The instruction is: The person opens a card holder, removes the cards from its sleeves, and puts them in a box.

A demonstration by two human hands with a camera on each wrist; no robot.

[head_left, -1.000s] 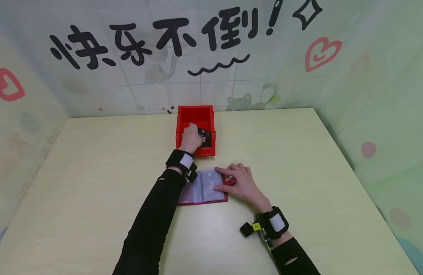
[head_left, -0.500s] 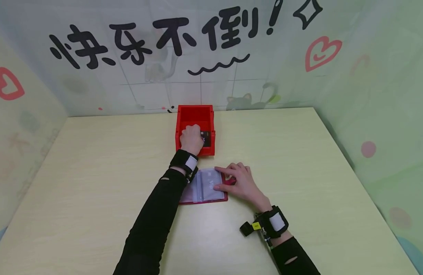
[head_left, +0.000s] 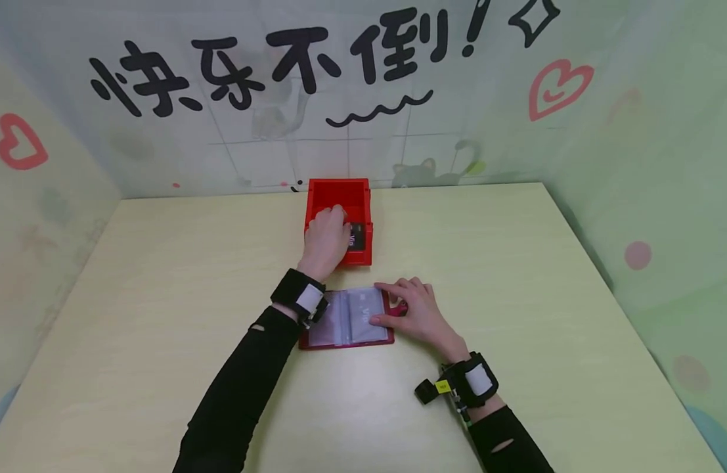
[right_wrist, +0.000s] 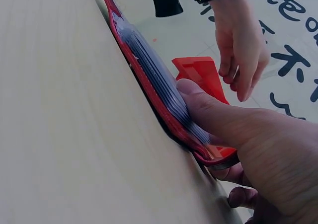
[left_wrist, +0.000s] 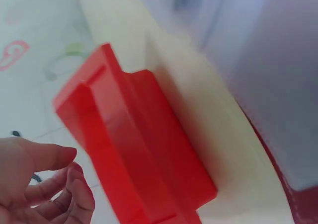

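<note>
A red card holder (head_left: 329, 347) lies spread on the table with clear plastic sleeves (head_left: 366, 314). My right hand (head_left: 421, 315) grips its right edge; in the right wrist view the thumb (right_wrist: 213, 112) presses on the stack of sleeves and fingers lie at the cover's outer side. My left hand (head_left: 326, 240) hovers over a red bin (head_left: 354, 258). In the left wrist view its thumb and fingers (left_wrist: 54, 184) bend loosely toward each other, and nothing shows between them. A black card (head_left: 357, 238) with pale lettering sits in the bin, partly covered by the left hand.
The bin stands near the back edge of the pale wooden table (head_left: 487, 263), just behind the card holder. A printed backdrop (head_left: 245, 144) with dark characters and hearts rises behind the table and along both sides. Both wrists wear black camera straps.
My left hand has shifted up over the bin, its wrist and forearm swinging left, so more of the card holder's left side shows. The right hand stays in place on the card holder.
</note>
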